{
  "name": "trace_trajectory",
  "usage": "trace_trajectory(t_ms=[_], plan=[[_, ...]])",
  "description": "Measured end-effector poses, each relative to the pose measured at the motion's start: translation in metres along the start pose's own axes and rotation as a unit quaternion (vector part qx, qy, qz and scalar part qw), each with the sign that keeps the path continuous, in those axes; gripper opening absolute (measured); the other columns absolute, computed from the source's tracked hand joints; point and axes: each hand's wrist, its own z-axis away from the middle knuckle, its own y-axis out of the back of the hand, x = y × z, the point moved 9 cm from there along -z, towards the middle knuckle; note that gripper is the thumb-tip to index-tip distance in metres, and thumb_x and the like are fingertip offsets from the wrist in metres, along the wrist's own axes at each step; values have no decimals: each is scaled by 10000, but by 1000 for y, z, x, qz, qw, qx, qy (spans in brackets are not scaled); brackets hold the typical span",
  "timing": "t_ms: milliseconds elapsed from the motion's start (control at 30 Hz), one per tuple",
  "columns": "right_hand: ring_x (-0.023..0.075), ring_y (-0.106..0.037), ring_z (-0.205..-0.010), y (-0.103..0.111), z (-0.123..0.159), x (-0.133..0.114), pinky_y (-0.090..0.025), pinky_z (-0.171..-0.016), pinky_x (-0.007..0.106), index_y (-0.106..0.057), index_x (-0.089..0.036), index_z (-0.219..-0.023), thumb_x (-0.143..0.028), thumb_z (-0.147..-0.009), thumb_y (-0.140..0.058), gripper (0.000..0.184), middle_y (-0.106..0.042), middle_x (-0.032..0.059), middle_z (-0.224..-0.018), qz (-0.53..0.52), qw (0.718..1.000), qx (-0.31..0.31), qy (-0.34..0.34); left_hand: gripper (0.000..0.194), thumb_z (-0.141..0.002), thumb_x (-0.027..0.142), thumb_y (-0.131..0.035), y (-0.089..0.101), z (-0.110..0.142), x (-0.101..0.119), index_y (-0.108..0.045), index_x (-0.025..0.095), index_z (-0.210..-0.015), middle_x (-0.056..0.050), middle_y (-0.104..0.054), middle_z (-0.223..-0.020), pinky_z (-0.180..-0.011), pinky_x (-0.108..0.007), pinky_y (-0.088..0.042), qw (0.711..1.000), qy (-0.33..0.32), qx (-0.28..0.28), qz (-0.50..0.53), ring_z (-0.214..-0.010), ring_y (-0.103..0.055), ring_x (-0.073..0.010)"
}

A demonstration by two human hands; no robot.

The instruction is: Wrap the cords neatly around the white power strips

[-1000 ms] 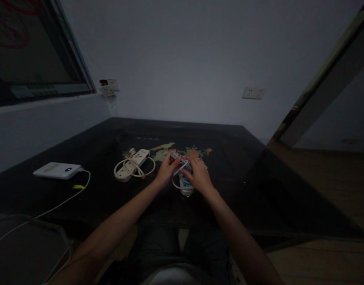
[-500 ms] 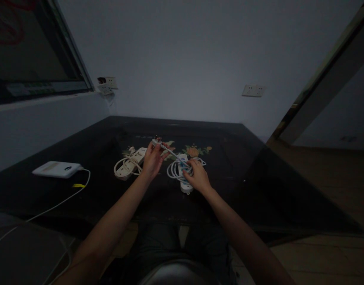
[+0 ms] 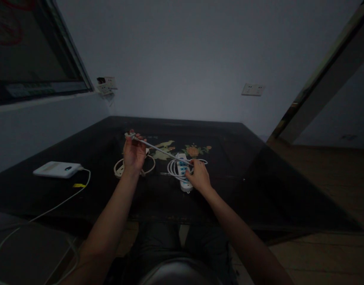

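Raised over the left part of the table, my left hand [image 3: 134, 152] grips a white plug [image 3: 129, 135] at the end of a cord. From there the white cord [image 3: 161, 151] runs taut to my right hand [image 3: 199, 175], whose fingers close on it. Below my right hand lies a white power strip [image 3: 182, 168] with blue sockets, ringed by loose coils of the same cord. Partly hidden behind my left hand is a second power strip [image 3: 120, 171], with its cream cord [image 3: 152, 165] looped about it.
A white power bank [image 3: 57, 169] with a cable [image 3: 63, 202] lies on the left of the dark table [image 3: 259, 198]. Wall sockets [image 3: 253, 90] are set in the wall behind, and others [image 3: 106, 85] are near the window. A yellow tag [image 3: 79, 185] sits by the cable.
My left hand has moved left with the plug, drawing out a longer straight length of cord. My right hand stays almost where it was, over the blue-socketed strip.
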Motion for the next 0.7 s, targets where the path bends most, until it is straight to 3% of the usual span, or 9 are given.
trace_trajectory(t_ms=[133, 267, 467, 567, 633, 700], plan=[[271, -527, -1009, -2, -1, 1, -391, -927, 410, -525, -187, -994, -291, -780, -552, 240, -615, 101, -1012, 10, 1000, 1, -11, 197, -958, 314, -461, 2, 0, -5, -599, 173, -950, 47, -586, -685, -547, -88, -457, 1000, 24, 2, 17, -512, -500, 5], [266, -530, -1018, -3, 0, 5, -382, -936, 422, -527, -183, -1019, -270, -791, -541, 244, -610, 109, -1039, 7, 1000, 1, -10, 191, -917, 335, -521, 12, 4, -36, -574, 155, -956, 20, -605, -693, -407, -121, -377, 991, 86, 9, -106, -414, -441, -14], [277, -521, -1079, -2, 1, 3, -356, -977, 459, -529, -171, -1086, -241, -817, -517, 278, -604, 136, -1088, -9, 1000, -4, 12, 166, -769, 209, -630, 36, 5, -73, -519, 167, -885, -11, -646, -734, -341, -123, -213, 926, 164, -39, -339, -384, -430, -36], [285, -519, -1098, -2, 2, 1, -334, -997, 481, -540, -174, -1079, -238, -830, -507, 259, -607, 138, -1095, -8, 1000, -1, 16, 143, -716, 148, -619, 46, 1, -78, -585, 162, -855, -22, -650, -696, -400, -166, -342, 869, 133, -67, -472, -436, -497, -86], [286, -516, -1109, -1, 2, 0, -319, -1011, 489, -545, -179, -1072, -238, -837, -507, 245, -609, 135, -1097, -8, 1000, 2, 17, 149, -662, 110, -629, 44, 0, -81, -634, 168, -799, -44, -664, -706, -563, -245, -475, 831, 82, -109, -540, -588, -595, -161], [284, -515, -1114, -2, 2, -1, -313, -1017, 488, -549, -187, -1063, -238, -841, -510, 231, -613, 130, -1093, -10, 1000, 4, 19, 192, -613, 87, -645, 41, 1, -83, -660, 190, -774, -68, -686, -770, -781, -337, -498, 808, 30, -144, -570, -787, -635, -239]])
